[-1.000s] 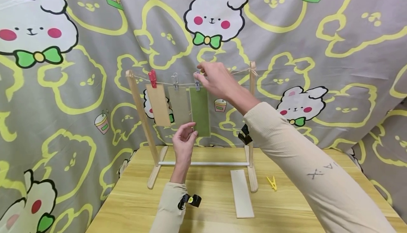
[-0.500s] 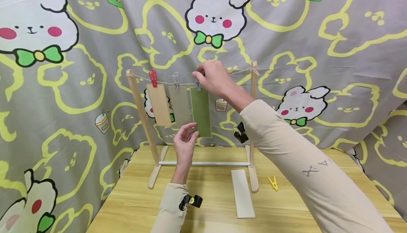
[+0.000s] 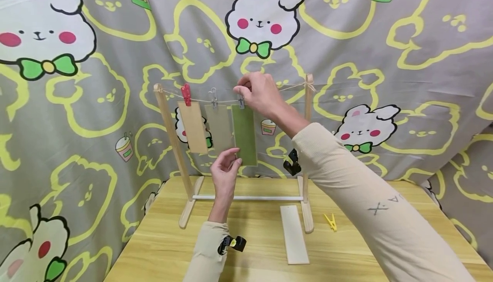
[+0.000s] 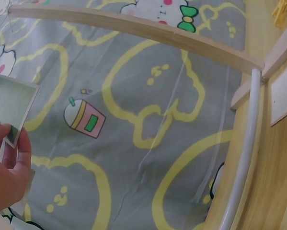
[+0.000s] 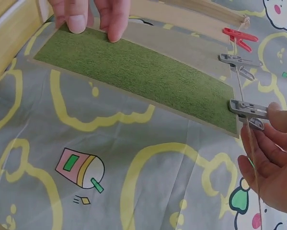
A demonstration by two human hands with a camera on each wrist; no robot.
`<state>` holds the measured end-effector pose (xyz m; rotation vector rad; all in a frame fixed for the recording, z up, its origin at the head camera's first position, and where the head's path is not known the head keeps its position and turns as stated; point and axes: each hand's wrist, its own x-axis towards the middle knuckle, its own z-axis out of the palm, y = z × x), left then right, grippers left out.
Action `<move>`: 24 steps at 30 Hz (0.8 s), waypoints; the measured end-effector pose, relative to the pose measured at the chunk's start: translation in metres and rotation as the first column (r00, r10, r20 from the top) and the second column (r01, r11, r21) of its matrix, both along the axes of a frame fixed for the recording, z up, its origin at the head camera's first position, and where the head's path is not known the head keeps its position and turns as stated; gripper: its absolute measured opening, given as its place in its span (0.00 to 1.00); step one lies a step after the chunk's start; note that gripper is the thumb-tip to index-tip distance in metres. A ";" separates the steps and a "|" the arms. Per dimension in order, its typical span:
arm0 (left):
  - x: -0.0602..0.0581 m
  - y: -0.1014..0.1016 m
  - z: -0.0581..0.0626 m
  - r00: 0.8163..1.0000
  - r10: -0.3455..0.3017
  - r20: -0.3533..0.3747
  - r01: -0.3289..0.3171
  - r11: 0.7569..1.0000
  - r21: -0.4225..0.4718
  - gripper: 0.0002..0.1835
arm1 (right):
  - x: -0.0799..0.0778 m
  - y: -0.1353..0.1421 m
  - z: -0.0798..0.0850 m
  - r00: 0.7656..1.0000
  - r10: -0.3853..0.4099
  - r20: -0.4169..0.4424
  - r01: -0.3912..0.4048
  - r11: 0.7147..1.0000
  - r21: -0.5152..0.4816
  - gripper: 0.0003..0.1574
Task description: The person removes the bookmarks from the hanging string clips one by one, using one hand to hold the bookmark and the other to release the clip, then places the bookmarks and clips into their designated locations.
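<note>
A green rectangular card [image 3: 245, 134] hangs from a string [image 5: 252, 167], its top edge in the jaws of a grey clothespin [image 5: 248, 109]. My right hand [image 3: 259, 95] pinches the clothespin's handles between thumb and fingers. Lower down, my left hand [image 3: 224, 168] holds the card's lower left edge between thumb and fingers; the left wrist view shows that corner of the card [image 4: 11, 103] in the fingers. To the left, a grey-beige card [image 3: 218, 126] hangs from another grey clothespin [image 3: 213, 97], and a tan card [image 3: 192, 128] from a red clothespin [image 3: 186, 94].
The string runs between two wooden posts [image 3: 172, 145], joined low down by a white rod [image 3: 250, 198]. On the wooden table [image 3: 154, 247] lie a cream card [image 3: 294, 235] and a yellow clothespin [image 3: 330, 222]. A patterned curtain [image 3: 127, 102] hangs close behind.
My right fingers have curled in a little more over the grey clothespin, covering its handles in the head view. My left hand keeps its hold on the green card with hardly any movement.
</note>
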<state>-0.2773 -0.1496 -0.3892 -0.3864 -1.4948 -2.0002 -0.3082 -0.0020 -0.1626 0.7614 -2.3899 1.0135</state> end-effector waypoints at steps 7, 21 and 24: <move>-0.002 -0.001 0.000 1.000 0.003 -0.007 -0.003 1.000 0.009 0.17 | -0.004 -0.003 0.000 0.995 -0.043 -0.086 0.036 0.996 -0.086 0.11; -0.001 -0.005 0.001 1.000 0.004 -0.004 -0.004 1.000 -0.005 0.17 | -0.010 -0.003 0.001 0.967 -0.066 -0.247 0.019 0.982 -0.188 0.10; 0.000 -0.006 0.000 1.000 0.005 0.006 -0.005 1.000 -0.002 0.17 | -0.011 -0.004 0.000 0.961 -0.065 -0.268 0.009 0.979 -0.206 0.10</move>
